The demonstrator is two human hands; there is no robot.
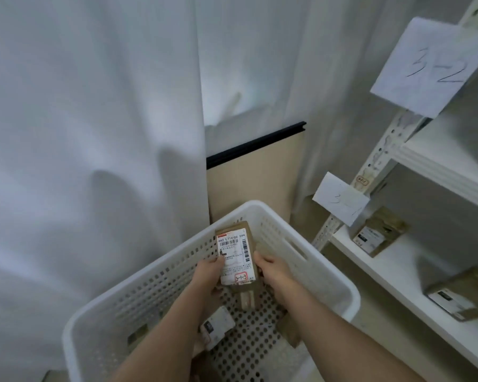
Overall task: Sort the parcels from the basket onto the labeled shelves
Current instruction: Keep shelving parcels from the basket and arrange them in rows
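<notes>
Over the white perforated basket (301,252) I hold up a small brown parcel (236,257) with a white shipping label marked 3-1-3 in red. My left hand (209,274) grips its left edge and my right hand (271,268) grips its right edge. More parcels lie on the basket floor, among them one with a white label (218,325). At the right stands a white shelf unit (398,279) with paper tags reading 3-2 (431,67) and 3-1 (340,198). Two brown parcels (378,231) (464,295) sit on the lower shelf.
White curtains (94,133) hang behind the basket and to the left. A beige panel with a black top edge (255,172) stands between the curtains. An upper shelf board (447,166) juts out at the right.
</notes>
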